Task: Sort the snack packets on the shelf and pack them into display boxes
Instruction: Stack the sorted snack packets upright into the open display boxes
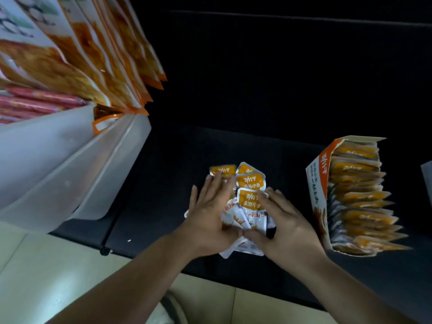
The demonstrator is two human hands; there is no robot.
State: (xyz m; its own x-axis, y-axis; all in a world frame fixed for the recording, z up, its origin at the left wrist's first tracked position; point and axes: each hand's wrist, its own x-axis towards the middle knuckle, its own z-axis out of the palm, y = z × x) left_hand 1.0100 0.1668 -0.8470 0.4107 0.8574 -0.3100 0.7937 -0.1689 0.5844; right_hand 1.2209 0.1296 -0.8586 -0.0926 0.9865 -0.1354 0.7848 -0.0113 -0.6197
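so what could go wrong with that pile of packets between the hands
The fanned small orange-and-white foil packets are only pressed between the left hand and right hand, so some could slip onto the dark shelf. The orange-and-white cardboard display box beside them looks nearly full; squeezing more in might crumple or spill packets.

On the small orange packets (251, 182) in the pile you can read 劲仔 in big white letters, with 深海小鱼 under it, upside down to you. The display box (319, 183) beside them shows 劲仔 on its orange side too. Words on the hanging bags (77, 54) are too blurry to read.
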